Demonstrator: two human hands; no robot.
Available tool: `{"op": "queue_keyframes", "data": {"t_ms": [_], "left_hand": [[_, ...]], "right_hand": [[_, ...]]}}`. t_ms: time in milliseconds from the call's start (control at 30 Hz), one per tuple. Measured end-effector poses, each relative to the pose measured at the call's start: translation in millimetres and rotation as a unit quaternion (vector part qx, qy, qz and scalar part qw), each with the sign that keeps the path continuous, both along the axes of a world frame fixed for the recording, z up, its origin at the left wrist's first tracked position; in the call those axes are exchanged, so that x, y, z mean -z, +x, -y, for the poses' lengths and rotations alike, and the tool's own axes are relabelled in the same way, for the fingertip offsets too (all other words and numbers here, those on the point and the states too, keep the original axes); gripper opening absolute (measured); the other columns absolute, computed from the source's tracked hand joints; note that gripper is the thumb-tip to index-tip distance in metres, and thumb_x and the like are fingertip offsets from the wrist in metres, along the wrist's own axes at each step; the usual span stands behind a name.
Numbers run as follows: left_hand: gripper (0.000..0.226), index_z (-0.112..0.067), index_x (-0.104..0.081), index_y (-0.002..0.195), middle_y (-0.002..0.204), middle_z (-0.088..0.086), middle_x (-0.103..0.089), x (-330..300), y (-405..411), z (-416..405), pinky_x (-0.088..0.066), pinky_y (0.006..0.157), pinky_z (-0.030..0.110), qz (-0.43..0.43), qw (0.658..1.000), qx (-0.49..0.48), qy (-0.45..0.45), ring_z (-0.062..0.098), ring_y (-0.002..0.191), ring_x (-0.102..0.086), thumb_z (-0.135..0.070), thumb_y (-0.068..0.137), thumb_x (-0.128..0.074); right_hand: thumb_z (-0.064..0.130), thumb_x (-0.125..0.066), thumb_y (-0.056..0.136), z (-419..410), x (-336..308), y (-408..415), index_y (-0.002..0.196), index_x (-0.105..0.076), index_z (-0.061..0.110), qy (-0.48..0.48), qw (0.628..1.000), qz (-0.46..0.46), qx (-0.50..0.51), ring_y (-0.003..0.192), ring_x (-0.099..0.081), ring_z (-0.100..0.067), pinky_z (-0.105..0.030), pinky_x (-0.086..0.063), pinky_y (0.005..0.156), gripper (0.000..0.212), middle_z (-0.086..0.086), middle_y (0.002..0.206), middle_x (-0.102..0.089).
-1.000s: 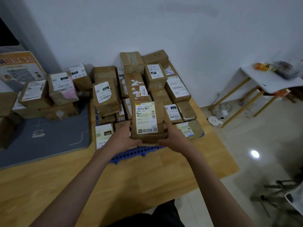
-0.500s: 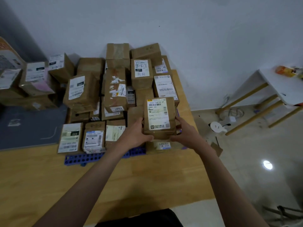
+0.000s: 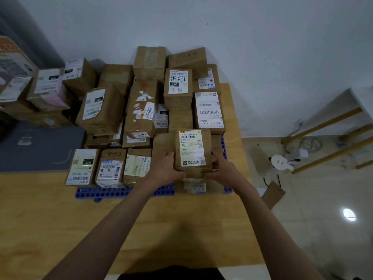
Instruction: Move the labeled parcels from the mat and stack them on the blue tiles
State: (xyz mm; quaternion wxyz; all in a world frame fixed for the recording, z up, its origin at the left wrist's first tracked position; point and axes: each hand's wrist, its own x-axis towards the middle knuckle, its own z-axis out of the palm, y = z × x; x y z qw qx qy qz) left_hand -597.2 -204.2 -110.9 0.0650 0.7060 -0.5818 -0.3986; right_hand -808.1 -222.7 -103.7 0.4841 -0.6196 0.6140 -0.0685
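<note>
Placing is the step in hand, by the look of it: a brown cardboard parcel (image 3: 191, 152) is held label-up over the near-right corner of the blue tiles (image 3: 121, 192), w/ both hands clamped on its sides. The left hand (image 3: 165, 168) is wrapped round the near-left edge, fingers curled onto the box; the right hand (image 3: 221, 168) is gripped on the near-right edge likewise. The parcel is held just above a lower box (image 3: 194, 186) whose label peeks out at the near edge; whether contact is already made cannot be told.

Next move, as judged: the parcel should be lowered square onto that lower box, edges lined up, then both hands let go sideways w/o nudging the stack (image 3: 141, 110) to the left & far side.

Parcel look: a small, tall carton, slightly creased at its near end, w/ a white shipping label (image 3: 191, 147) covering most of the top, yellow tab at the far-left corner, barcode & QR marks printed. More parcels (image 3: 48, 87) are left at far left by the grey mat (image 3: 40, 146), so the job seems only part done.
</note>
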Motion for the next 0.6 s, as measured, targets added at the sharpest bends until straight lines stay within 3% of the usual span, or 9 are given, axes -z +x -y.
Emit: {"op": "queue_keyframes", "data": {"t_ms": [133, 333, 500, 600], "left_hand": [[0.066, -0.016, -0.048, 0.128, 0.126, 0.003, -0.051, 4, -1, 13, -0.044, 0.080, 0.030, 0.005, 1.000, -0.001, -0.006, 0.020, 0.109, -0.052, -0.037, 0.073, -0.078], [0.067, -0.018, -0.050, 0.126, 0.124, 0.000, -0.052, 10, 2, 23, -0.045, 0.080, 0.030, 0.000, 1.000, -0.003, -0.010, 0.017, 0.106, -0.053, -0.038, 0.070, -0.080], [0.070, -0.019, -0.051, 0.127, 0.124, 0.001, -0.051, 8, 9, 27, -0.041, 0.077, 0.028, 0.027, 0.999, 0.027, -0.001, 0.015, 0.103, -0.050, -0.044, 0.069, -0.080], [0.070, -0.020, -0.051, 0.128, 0.124, 0.001, -0.052, 7, 15, 21, -0.041, 0.074, 0.028, 0.044, 0.998, 0.051, 0.002, 0.013, 0.098, -0.049, -0.046, 0.070, -0.080]], "right_hand": [[0.015, -0.081, 0.075, 14, 3, 0, 0.150, -0.029, 0.021, -0.001, 1.000, -0.003, -0.007, 0.121, -0.055, -0.018, -0.037, -0.050, 0.099, 0.092, -0.001, 0.134, -0.057], [0.014, -0.081, 0.073, 22, 6, 1, 0.151, -0.028, 0.021, -0.002, 1.000, -0.006, -0.002, 0.121, -0.056, -0.019, -0.040, -0.050, 0.100, 0.095, -0.002, 0.132, -0.059], [0.017, -0.081, 0.074, 20, 0, 1, 0.149, -0.030, 0.025, -0.019, 1.000, -0.007, -0.011, 0.107, -0.060, -0.014, -0.031, -0.051, 0.090, 0.091, 0.002, 0.127, -0.060], [0.022, -0.080, 0.075, 15, -6, 0, 0.145, -0.035, 0.024, -0.047, 0.998, -0.047, -0.019, 0.108, -0.057, -0.017, -0.038, -0.051, 0.091, 0.083, 0.006, 0.123, -0.055]]}}
